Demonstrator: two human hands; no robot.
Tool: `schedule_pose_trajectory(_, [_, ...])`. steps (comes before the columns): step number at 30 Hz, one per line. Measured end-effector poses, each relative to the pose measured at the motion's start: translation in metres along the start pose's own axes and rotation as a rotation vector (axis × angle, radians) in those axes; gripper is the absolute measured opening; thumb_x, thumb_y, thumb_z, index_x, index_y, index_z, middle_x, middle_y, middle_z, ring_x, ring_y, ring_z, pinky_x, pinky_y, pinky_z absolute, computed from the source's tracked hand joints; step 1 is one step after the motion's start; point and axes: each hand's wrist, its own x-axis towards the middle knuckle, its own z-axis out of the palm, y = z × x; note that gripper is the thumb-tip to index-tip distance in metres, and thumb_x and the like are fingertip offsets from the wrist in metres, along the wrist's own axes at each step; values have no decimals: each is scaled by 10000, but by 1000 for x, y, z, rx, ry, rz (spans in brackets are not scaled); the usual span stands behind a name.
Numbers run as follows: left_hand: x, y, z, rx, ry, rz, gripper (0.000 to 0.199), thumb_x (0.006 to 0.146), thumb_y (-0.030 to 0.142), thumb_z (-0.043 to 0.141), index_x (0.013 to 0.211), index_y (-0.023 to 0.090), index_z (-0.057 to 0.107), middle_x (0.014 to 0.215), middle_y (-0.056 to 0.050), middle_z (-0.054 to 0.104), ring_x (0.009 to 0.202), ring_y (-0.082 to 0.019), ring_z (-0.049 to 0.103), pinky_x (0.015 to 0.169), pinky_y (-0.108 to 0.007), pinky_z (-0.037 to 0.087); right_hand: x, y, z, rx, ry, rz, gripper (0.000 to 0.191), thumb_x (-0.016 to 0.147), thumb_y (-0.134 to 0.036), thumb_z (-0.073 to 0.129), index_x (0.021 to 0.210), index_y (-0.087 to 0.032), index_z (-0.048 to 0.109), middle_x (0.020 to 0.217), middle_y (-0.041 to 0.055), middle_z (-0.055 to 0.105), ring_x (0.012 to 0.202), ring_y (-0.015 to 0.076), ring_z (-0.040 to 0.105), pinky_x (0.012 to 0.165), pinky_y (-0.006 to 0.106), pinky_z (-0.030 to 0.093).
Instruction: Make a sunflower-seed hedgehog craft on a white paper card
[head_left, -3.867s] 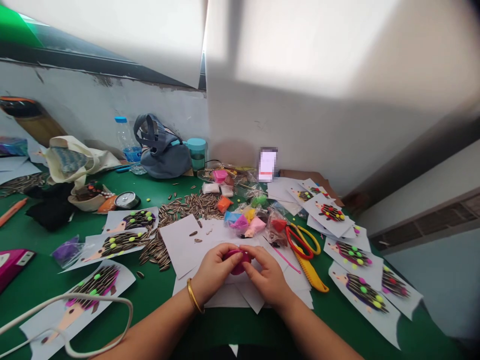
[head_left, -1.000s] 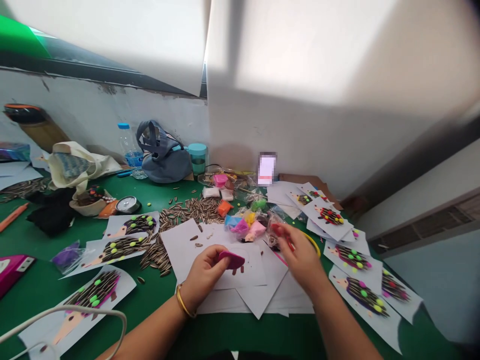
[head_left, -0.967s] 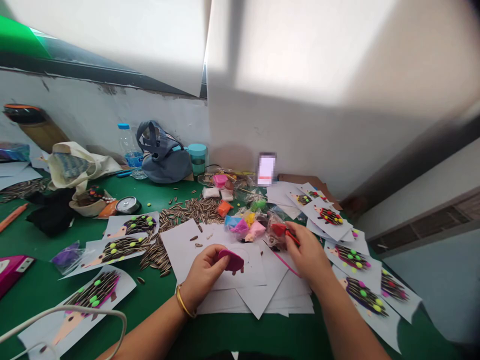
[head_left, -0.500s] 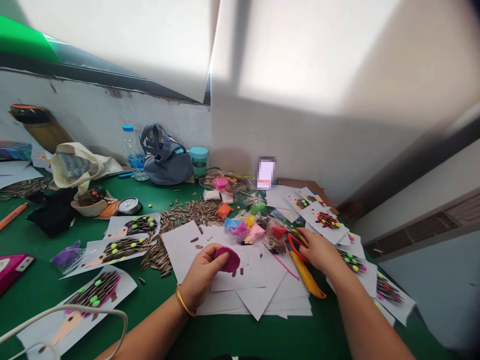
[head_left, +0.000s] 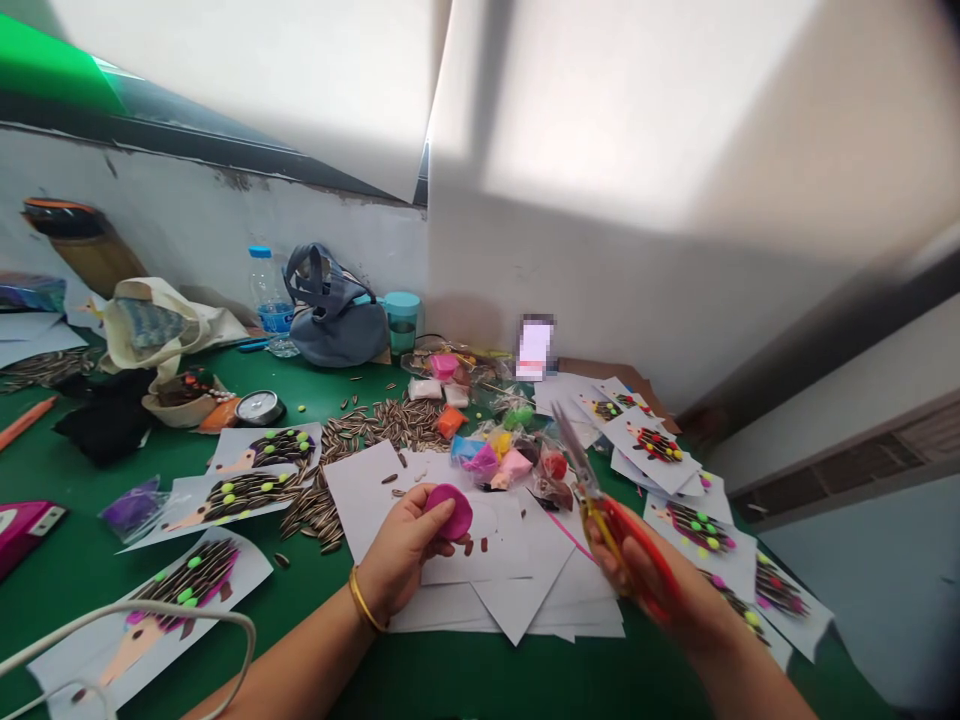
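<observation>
My left hand (head_left: pixel 409 545) is closed on a flat magenta clay disc (head_left: pixel 452 512), held above a stack of white paper (head_left: pixel 525 605). Small brown clay pieces (head_left: pixel 476 546) lie on the sheet just below the disc. In my right hand (head_left: pixel 637 565) is a pair of scissors (head_left: pixel 592 490) with red and yellow handles, blades pointing up and away; the hand is slightly blurred. Bags of coloured clay (head_left: pixel 514 465) sit beyond both hands. A thin pink strip (head_left: pixel 568 535) rests on the paper between them.
Sunflower seeds (head_left: pixel 390 425) are heaped left of the paper. Finished seed hedgehog pictures lie on the left (head_left: pixel 180 590) and right (head_left: pixel 697 530). A white cable (head_left: pixel 187 612) loops at the lower left. Along the wall stand a blue bag (head_left: pixel 337 325), a bottle (head_left: pixel 270 305) and a phone (head_left: pixel 534 348).
My right hand has lifted the scissors off the table and brought them nearer, blades up. The left hand has turned the magenta disc to face me more and shifted it slightly left.
</observation>
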Motion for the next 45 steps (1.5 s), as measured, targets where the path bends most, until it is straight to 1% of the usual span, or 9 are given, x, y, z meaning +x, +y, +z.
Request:
schedule_pose_trajectory(3, [-1,1,1,25,-7,9,411,722,421,781,950,172,548,753,-7,700,597,-139,679,521,-198,422,-9,3,24,-49,-106,26,867,561,-596,804,1319,-258,553,1079,133,632,899,287,633,678,359,530])
schedule_pose_trajectory(6, [-4,1,3,39,-21,38,376,734,417,771,905,163,553,714,2,689,592,-135,670,522,-201,413,-13,3,43,-191,-195,61,845,570,-471,834,1334,-283,527,1134,100,628,1022,313,613,826,399,528])
schedule_pose_trajectory(10, [-6,1,3,48,-45,81,324,768,396,743,887,163,551,687,5,684,597,-137,662,531,-209,406,-12,3,59,-405,-120,-8,816,568,-381,869,1312,-302,543,1251,98,587,1064,317,593,866,390,513])
schedule_pose_trajectory(14, [-6,1,3,67,-80,126,274,799,367,710,885,163,549,663,-8,691,603,-145,658,542,-219,401,-6,3,64,-531,-93,-54,854,552,-403,884,1325,-294,538,1232,105,590,1077,323,582,865,399,512])
schedule_pose_trajectory(22, [-7,4,4,145,-89,141,191,823,308,658,868,163,543,666,-33,708,626,-146,640,567,-231,420,-3,-5,63,-596,-228,-5,874,653,-501,809,1409,-258,444,1312,105,523,1129,288,548,954,400,478])
schedule_pose_trajectory(28, [-8,3,4,169,-107,158,171,824,291,649,846,163,539,678,-53,711,628,-147,616,570,-242,425,-2,-7,64,-595,-273,-42,837,685,-500,787,1412,-270,442,1326,98,514,1106,280,556,949,388,472])
schedule_pose_trajectory(38, [-8,3,3,186,-121,146,262,826,384,668,875,150,560,702,-73,711,629,-155,604,572,-253,422,1,-10,63,-578,-256,-30,738,653,-423,824,1324,-283,551,1265,53,584,1071,260,556,927,334,445])
schedule_pose_trajectory(42, [-8,3,3,168,-120,131,254,819,372,680,875,150,572,711,-72,717,629,-151,607,567,-245,423,3,-10,63,-547,-245,4,630,650,-404,824,1229,-269,613,1016,9,639,869,203,561,749,266,449])
schedule_pose_trajectory(45, [-7,3,3,168,-111,120,254,800,366,697,859,157,566,704,-65,716,622,-152,611,561,-243,424,4,-10,63,-531,-264,28,535,660,-378,818,1153,-269,643,800,-41,593,722,155,508,649,230,409])
